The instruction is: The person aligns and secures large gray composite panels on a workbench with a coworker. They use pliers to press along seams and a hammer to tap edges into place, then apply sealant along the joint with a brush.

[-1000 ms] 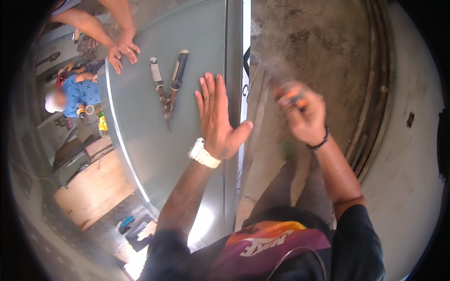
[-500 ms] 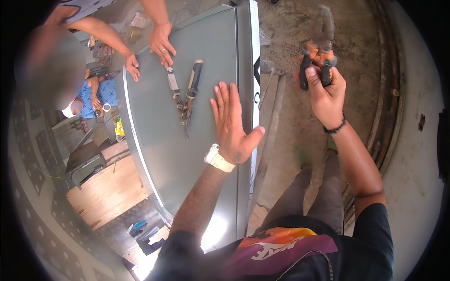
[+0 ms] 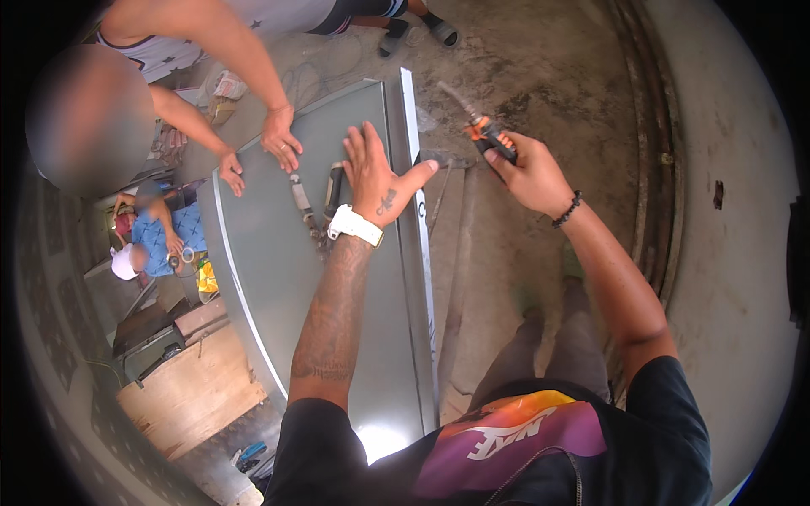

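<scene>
Pressing on the far left corner of the grey metal sheet were a co-worker's hands, that person cut off at the top edge. Pliers with grey and dark handles lay near the sheet's far edge, their jaws hidden behind the white watch. My left hand lay flat beside them, fingers spread, gripping nothing. Beyond the sheet's right edge, over rough concrete, my right hand was clenched around an orange-and-black tool, its slim tip blurred.
</scene>
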### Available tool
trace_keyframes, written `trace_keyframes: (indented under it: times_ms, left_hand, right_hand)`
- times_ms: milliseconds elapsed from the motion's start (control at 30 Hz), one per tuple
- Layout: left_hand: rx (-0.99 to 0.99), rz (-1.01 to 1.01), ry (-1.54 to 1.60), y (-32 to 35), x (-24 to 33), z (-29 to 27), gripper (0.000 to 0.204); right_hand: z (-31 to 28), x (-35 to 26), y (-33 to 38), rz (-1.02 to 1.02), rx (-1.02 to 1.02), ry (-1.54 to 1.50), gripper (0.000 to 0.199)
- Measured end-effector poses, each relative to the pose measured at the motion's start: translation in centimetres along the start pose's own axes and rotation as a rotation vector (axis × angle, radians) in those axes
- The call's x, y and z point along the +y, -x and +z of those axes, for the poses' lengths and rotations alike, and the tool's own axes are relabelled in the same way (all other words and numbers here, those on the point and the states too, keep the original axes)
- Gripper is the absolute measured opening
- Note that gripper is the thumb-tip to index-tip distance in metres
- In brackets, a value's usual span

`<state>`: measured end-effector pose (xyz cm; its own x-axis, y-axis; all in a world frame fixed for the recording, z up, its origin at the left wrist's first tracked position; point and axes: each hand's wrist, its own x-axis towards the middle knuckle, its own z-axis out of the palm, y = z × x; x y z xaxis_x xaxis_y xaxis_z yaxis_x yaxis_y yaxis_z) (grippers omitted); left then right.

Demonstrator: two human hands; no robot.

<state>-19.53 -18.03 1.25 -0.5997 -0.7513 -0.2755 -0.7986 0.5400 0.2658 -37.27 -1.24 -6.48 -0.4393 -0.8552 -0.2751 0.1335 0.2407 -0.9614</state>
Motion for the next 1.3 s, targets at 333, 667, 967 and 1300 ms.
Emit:
trace_keyframes:
  times_ms: [333, 667, 967, 1300]
  left_hand:
    - [0.093, 0.093, 0.164, -0.5, -0.2, 2.1, 0.110]
    - [0.063, 0.077, 0.196, -0.7, -0.4, 1.6, 0.111]
    - [0.054, 0.079, 0.219, -0.5, -0.8, 1.3, 0.116]
    - [0.059, 0.098, 0.261, -0.5, -1.0, 1.7, 0.116]
  right_hand:
    - [1.2, 0.5, -8.0, -0.268, 0.013, 0.070, 0.019]
    - [0.3, 0.4, -9.9, -0.214, -0.020, 0.159, 0.023]
    - [1.9, -1.4, -9.1, -0.308, 0.213, -0.188, 0.026]
    - [1.6, 0.5, -5.5, -0.308, 0.039, -0.037, 0.020]
